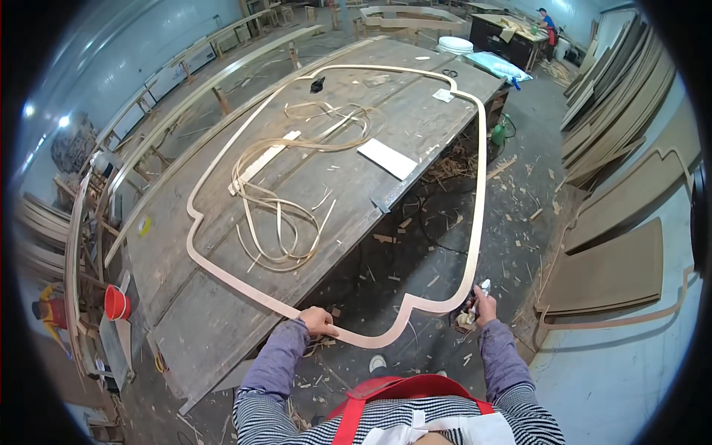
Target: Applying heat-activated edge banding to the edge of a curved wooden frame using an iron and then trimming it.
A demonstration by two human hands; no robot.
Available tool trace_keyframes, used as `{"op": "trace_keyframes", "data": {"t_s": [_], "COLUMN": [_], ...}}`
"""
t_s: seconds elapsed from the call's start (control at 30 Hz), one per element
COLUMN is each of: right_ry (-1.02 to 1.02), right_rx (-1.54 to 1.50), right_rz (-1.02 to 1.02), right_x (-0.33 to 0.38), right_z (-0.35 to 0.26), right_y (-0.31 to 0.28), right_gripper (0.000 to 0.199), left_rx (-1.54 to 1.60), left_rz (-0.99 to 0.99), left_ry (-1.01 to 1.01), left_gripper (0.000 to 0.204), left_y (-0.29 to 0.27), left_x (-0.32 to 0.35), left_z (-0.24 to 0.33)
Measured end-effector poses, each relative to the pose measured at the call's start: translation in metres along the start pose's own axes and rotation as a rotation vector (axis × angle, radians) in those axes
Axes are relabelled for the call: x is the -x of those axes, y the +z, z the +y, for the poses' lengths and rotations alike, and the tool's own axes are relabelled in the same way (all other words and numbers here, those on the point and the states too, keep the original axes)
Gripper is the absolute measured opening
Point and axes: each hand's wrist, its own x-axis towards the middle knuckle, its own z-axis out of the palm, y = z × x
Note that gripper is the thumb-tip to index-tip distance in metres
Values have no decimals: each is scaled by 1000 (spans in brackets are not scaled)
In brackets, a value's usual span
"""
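Curved wooden outline [371, 342]: laid across the workbench [200, 326], with the near bend projecting past the bench edge at lower centre and the right side out over the floor.
Left hand [317, 322]: curled over and pinching the strip of the outline at lower centre. Grip firmly enough to stop rocking; avoid twisting the thin section.
Right hand [486, 308]: closed around a hand tool [465, 319] at lower right, just beside the outer bend.
Tool pass: probably edge work, judging by tool position. Seat squarely against the edge, follow the curve smoothly, apply even pressure.
Stepped notch: just left of the tool. Slow down on approach; likely place for snagging or chipping.
Overhanging bend: probably flexible without bench support. Balance between both hands; shift the left grip closer to the tool in case of chatter.
Coiled strips [326, 147]: loose on the bench, inside the outline. Slide clear before turning the outline.
Footing: wood scraps [384, 238] scattered on the floor, centre and lower centre. Step carefully.
Tool face: hidden by hand and outline; exact type and edge contact impossible to tell.
Left grip underside: out of sight, thumb placement unclear.
Under-bench space: deep in shadow, contents hard to separate.
Dark object [317, 84]: upper centre, too small to identify.
Distant worker [547, 30]: upper right, handwork too small to read.
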Motion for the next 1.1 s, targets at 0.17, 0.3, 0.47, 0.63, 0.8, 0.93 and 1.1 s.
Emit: {"op": "trace_keyframes", "data": {"t_s": [0.17, 0.3, 0.47, 0.63, 0.8, 0.93, 1.1], "right_ry": [-101, -135, -187, -187, -164, -183, -169], "right_rx": [-19, -59, -71, 19, 27, 36, 116], "right_rz": [-81, -91, -89, -98, -73, -91, -112], "right_x": [4, 1, -10, -18, -15, -19, -35], "right_z": [-1, 1, -4, -9, -13, -24, -32], "right_y": [8, 8, 6, -6, -28, -63, -110], "right_gripper": [25, 24, 17, 18, 18, 18, 17], "left_rx": [15, 11, -16, -82, -64, -21, -44], "left_rz": [-4, -20, -17, -3, -13, -35, 17], "left_ry": [-5, -50, -78, -91, -77, -60, -96], "left_gripper": [44, 44, 45, 45, 44, 50, 50], "left_y": [-9, -13, -9, -1, 28, 65, 93], "left_x": [8, 12, 17, 20, 18, 10, 19], "left_z": [10, 20, 32, 46, 59, 81, 141]}}
